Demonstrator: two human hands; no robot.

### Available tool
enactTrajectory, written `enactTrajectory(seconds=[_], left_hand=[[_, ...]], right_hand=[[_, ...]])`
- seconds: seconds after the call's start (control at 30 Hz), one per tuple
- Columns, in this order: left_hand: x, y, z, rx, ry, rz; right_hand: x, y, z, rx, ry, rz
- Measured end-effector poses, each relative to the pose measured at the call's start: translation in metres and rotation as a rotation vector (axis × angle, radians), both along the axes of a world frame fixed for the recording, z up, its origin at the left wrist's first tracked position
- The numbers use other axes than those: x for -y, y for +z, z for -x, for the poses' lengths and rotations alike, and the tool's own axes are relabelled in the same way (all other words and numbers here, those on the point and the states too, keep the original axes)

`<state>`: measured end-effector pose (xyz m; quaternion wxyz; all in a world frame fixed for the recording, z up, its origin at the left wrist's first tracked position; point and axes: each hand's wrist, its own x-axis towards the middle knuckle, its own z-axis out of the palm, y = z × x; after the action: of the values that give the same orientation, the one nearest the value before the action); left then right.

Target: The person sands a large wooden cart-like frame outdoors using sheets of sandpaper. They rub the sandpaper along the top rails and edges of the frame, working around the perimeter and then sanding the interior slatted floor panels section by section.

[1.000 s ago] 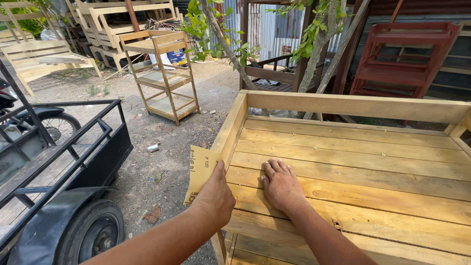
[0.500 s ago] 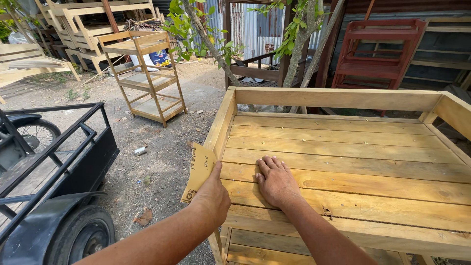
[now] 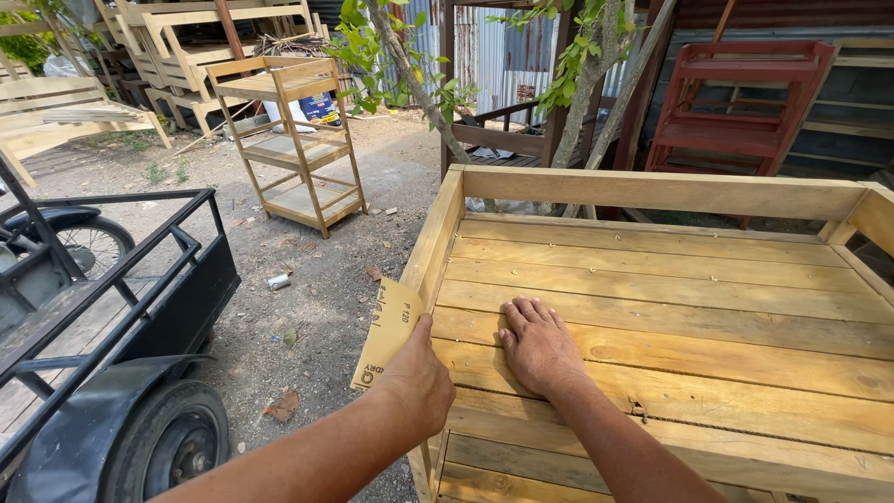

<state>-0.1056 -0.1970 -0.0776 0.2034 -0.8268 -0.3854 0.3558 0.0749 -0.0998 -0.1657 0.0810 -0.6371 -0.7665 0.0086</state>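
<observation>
Across the slatted, pale wooden bed frame (image 3: 670,279) I see my right hand (image 3: 538,346) lying flat and unclenched on a smooth plank, while my left hand (image 3: 421,382) pinches a tan sandpaper sheet (image 3: 386,331) against the side rail. Since a second ago, only the view has shifted.

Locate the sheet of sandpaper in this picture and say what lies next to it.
In the head view, the sandpaper is lower centre-left, pressed by the left hand against the outer side rail of the wooden frame, with the right hand flat on the slats beside it.
</observation>
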Motion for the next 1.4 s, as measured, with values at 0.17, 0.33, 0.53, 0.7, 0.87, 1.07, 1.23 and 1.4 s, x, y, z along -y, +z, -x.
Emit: enactTrajectory(seconds=[0.17,0.33,0.53,0.7,0.87,1.07,1.23,1.4], left_hand=[[-0.013,0.032,0.004,0.212,-0.059,-0.087],[-0.027,0.019,-0.009,-0.032,-0.048,-0.081],[-0.022,-0.003,0.002,-0.108,-0.069,-0.009],[-0.009,0.005,0.001,-0.157,-0.044,0.054],[-0.007,0.008,-0.006,-0.138,-0.058,0.055],[-0.007,0.012,0.003,-0.103,-0.054,0.091],[-0.003,0.011,-0.004,-0.155,-0.081,0.08],[-0.004,0.025,0.018,-0.024,-0.082,0.08]], right_hand=[[0.001,-0.002,-0.004,-0.016,-0.002,0.001],[-0.003,-0.004,-0.005,-0.013,0.003,-0.021],[-0.005,-0.003,-0.006,-0.018,0.016,-0.038],[-0.001,-0.003,-0.006,-0.02,0.009,-0.016],[0.001,-0.004,-0.005,-0.013,-0.011,0.011],[0.001,-0.004,-0.006,0.002,0.005,-0.009],[0.001,-0.003,-0.006,0.0,-0.002,-0.013],[0.0,-0.002,-0.007,-0.004,0.005,0.005]])
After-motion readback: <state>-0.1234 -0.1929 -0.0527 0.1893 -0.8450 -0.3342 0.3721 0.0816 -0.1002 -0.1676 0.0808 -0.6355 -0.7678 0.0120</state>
